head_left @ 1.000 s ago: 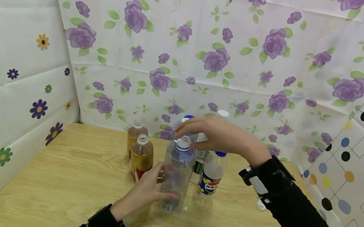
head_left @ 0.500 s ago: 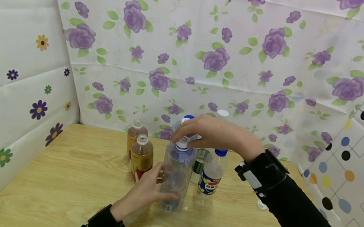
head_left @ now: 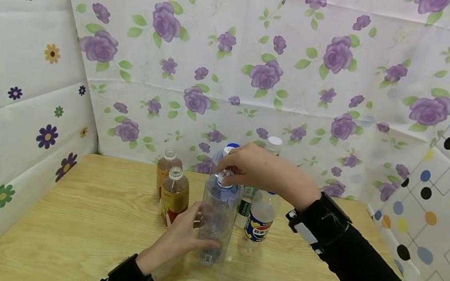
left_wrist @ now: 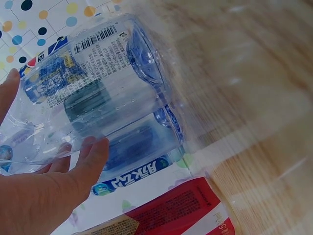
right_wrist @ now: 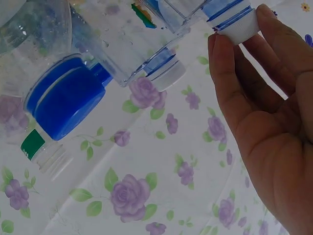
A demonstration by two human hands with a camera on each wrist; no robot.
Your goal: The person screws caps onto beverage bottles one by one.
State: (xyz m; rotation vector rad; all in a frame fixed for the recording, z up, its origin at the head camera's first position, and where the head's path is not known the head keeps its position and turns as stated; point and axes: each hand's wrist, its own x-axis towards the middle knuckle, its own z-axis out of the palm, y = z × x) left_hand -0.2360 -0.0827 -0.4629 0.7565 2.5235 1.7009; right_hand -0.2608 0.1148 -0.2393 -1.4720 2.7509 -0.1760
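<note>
A large clear plastic bottle (head_left: 217, 219) stands upright on the wooden table. My left hand (head_left: 182, 236) holds it low down, thumb on the near side and fingers round the left side. In the left wrist view the bottle's barcode print (left_wrist: 100, 39) shows through the clear wall. At its top, my right hand (head_left: 258, 166) pinches the ribbed white cap (right_wrist: 242, 27) between thumb and fingertips. The cap sits on the bottle's neck.
Two amber bottles without caps (head_left: 175, 197) stand to the left. Right of the clear bottle is a Pepsi-labelled bottle (head_left: 258, 224) with a blue cap (right_wrist: 68, 98). Behind stand a white-capped bottle (head_left: 274, 141) and another clear bottle. Flowered cloth (head_left: 221, 59) backs the table.
The fingers of my right hand have shifted round the cap, and its wrist has come slightly left and down. A loose white cap at the right is now hidden behind the sleeve. My left hand stays put.
</note>
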